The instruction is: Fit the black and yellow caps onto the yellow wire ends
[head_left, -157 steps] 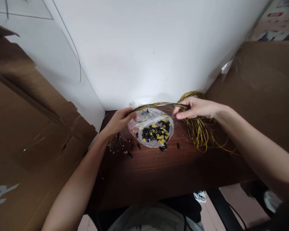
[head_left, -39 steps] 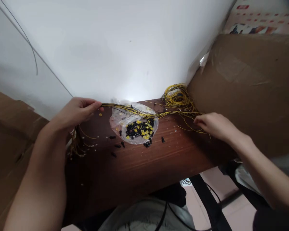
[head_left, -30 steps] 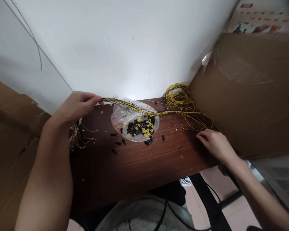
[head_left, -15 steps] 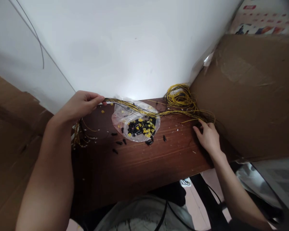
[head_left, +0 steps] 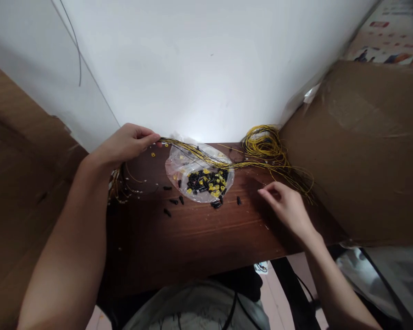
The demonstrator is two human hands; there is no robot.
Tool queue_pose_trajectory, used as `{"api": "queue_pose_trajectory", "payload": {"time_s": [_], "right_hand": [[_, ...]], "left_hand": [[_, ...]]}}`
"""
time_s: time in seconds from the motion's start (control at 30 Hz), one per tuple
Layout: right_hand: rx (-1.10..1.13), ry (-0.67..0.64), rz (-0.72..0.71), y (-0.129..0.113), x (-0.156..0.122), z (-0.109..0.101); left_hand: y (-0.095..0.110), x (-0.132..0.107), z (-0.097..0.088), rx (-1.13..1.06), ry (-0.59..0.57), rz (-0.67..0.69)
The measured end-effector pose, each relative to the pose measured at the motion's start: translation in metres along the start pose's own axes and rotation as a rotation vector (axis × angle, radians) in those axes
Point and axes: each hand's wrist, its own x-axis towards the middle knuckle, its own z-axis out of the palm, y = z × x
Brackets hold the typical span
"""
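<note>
My left hand [head_left: 137, 140] pinches one end of a bundle of thin yellow and black wires [head_left: 206, 157] between thumb and fingers. From there the bundle stretches right across a clear plastic bag [head_left: 175, 170], its far ends fanning out near the right-hand box. Small black and yellow plastic parts [head_left: 209, 181] are heaped on the bag. My right hand [head_left: 284, 201] hovers over the table's right side, apart from the bundle, thumb and forefinger brought together. Whether anything small sits between those fingertips cannot be made out.
A coil of yellow and black wire [head_left: 261, 142] lies at the back right. Other wire ends [head_left: 119, 185] hang together at the left. Loose black parts [head_left: 174, 201] lie on the brown table [head_left: 199, 236]. Cardboard boxes [head_left: 361, 151] flank both sides, and a white wall [head_left: 206, 73] stands behind.
My right hand has come away from the wires' far ends, moving left and toward me, and its fingers have closed. My left hand keeps its hold on the bundle. The view has shifted slightly.
</note>
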Motion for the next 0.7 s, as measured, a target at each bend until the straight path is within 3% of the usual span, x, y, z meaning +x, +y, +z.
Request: {"api": "queue_pose_trajectory", "payload": {"time_s": [0.1, 0.23, 0.37, 0.7], "right_hand": [[0.128, -0.127, -0.195, -0.026, 0.002, 0.019], [0.112, -0.146, -0.186, -0.039, 0.009, 0.042], [0.131, -0.156, -0.175, -0.043, 0.013, 0.053], [-0.094, -0.007, -0.243, -0.063, 0.000, 0.080]], "left_hand": [[-0.001, 0.000, 0.000, 0.001, -0.018, 0.008], [0.001, -0.004, 0.000, -0.032, -0.025, 0.014], [0.001, -0.004, 0.001, -0.035, -0.028, 0.021], [-0.003, -0.004, 0.003, -0.040, -0.082, 0.006]]}}
